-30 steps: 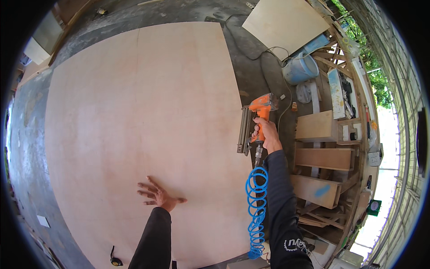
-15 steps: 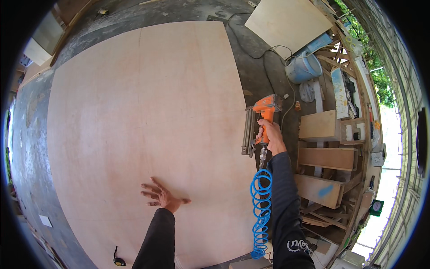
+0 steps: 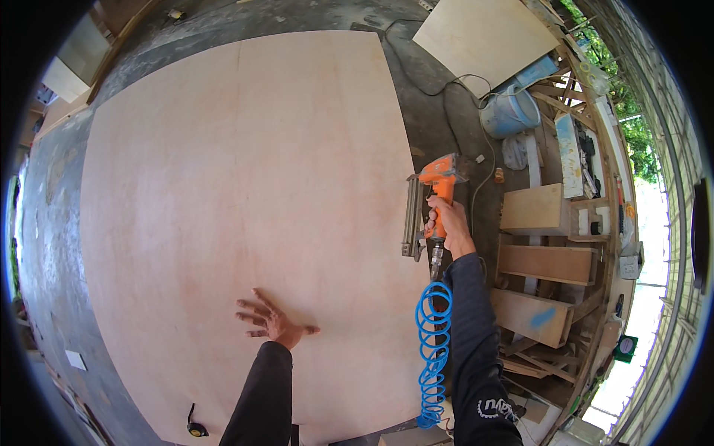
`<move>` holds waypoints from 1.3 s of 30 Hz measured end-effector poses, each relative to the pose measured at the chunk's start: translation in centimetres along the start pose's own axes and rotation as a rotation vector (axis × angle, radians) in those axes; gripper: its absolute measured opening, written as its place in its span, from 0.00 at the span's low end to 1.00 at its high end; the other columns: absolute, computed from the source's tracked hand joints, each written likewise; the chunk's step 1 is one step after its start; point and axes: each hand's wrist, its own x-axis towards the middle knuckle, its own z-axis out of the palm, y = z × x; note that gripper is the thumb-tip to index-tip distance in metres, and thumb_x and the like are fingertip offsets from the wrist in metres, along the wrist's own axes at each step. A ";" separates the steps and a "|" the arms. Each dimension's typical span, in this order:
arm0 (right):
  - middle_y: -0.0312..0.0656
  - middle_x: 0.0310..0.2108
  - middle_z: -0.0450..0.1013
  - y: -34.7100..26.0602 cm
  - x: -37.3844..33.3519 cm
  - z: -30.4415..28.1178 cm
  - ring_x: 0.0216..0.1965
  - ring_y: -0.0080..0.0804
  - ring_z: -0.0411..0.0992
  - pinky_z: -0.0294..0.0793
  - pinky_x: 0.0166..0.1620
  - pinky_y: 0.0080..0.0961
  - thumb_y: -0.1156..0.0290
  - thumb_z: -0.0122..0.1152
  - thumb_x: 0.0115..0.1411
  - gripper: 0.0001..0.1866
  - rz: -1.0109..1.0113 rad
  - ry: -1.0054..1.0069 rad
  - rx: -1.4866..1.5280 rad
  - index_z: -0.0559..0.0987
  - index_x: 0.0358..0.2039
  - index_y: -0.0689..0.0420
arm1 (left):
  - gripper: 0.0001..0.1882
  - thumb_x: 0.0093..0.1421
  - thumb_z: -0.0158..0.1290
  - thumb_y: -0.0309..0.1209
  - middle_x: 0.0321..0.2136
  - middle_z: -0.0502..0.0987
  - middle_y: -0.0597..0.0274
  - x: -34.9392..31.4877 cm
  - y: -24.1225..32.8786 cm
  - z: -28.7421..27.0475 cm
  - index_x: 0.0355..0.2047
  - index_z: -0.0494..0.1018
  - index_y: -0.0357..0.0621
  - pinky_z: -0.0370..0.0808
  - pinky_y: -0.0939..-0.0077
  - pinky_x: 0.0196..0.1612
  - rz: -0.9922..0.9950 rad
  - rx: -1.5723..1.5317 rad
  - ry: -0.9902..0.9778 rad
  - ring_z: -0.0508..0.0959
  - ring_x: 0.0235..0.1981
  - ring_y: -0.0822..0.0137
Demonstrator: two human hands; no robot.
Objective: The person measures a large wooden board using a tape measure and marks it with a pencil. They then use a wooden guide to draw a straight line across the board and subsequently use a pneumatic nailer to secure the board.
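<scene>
"What was being gripped by the right hand (image 3: 454, 225)?"

"An orange nail gun (image 3: 440, 176) was held there, its handle wrapped by the fingers. It was positioned at the right edge of the large plywood sheet (image 3: 245, 171), with its long magazine (image 3: 411, 215) seen across that edge. Whether the wood was touched by it could not be told."

"How was the blue coiled hose (image 3: 433, 325) attached?"

"It was joined below the handle by a metal fitting (image 3: 436, 256), and its loops were hung beside the dark right sleeve (image 3: 474, 320)."

"And the left hand (image 3: 275, 325)?"

"That was laid on the near part of the sheet, its fingers spread wide and its thumb pointed rightward."

"Was anything else seen nearby?"

"A tape measure (image 3: 197, 430) was left near the sheet's lower left corner. Off to the right, a light blue bucket (image 3: 509, 115) was placed just beside a pale board (image 3: 483, 41)."
</scene>
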 end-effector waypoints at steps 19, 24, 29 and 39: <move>0.33 0.18 0.67 0.7 -3.6 5.5 0.14 0.23 0.66 0.69 0.19 0.24 0.72 0.61 0.60 0.05 0.037 -0.135 0.041 0.74 0.31 0.58 | 0.94 0.27 0.82 0.44 0.68 0.08 0.32 -0.2 0.3 -0.2 0.69 0.09 0.51 0.27 0.16 0.62 -0.015 0.011 -0.005 0.11 0.69 0.29; 0.33 0.19 0.66 1.7 -2.9 5.5 0.16 0.24 0.65 0.69 0.21 0.26 0.71 0.60 0.59 0.09 0.020 -0.141 0.015 0.75 0.40 0.60 | 0.94 0.27 0.82 0.45 0.68 0.08 0.32 -0.2 0.2 0.1 0.69 0.09 0.52 0.26 0.14 0.61 0.008 -0.014 0.007 0.11 0.68 0.28; 0.33 0.19 0.66 1.3 -3.2 6.1 0.15 0.24 0.65 0.69 0.21 0.26 0.71 0.60 0.59 0.10 0.034 -0.138 0.004 0.75 0.40 0.60 | 0.94 0.27 0.82 0.44 0.68 0.08 0.33 0.1 -0.2 0.1 0.69 0.09 0.53 0.26 0.13 0.60 0.009 -0.019 0.001 0.11 0.68 0.28; 0.33 0.20 0.67 1.4 -3.0 5.8 0.15 0.24 0.65 0.70 0.22 0.25 0.72 0.61 0.59 0.10 0.022 -0.149 -0.009 0.75 0.41 0.59 | 0.95 0.26 0.83 0.44 0.68 0.07 0.33 0.2 -0.2 0.5 0.69 0.08 0.52 0.27 0.14 0.61 0.006 -0.017 0.014 0.10 0.68 0.28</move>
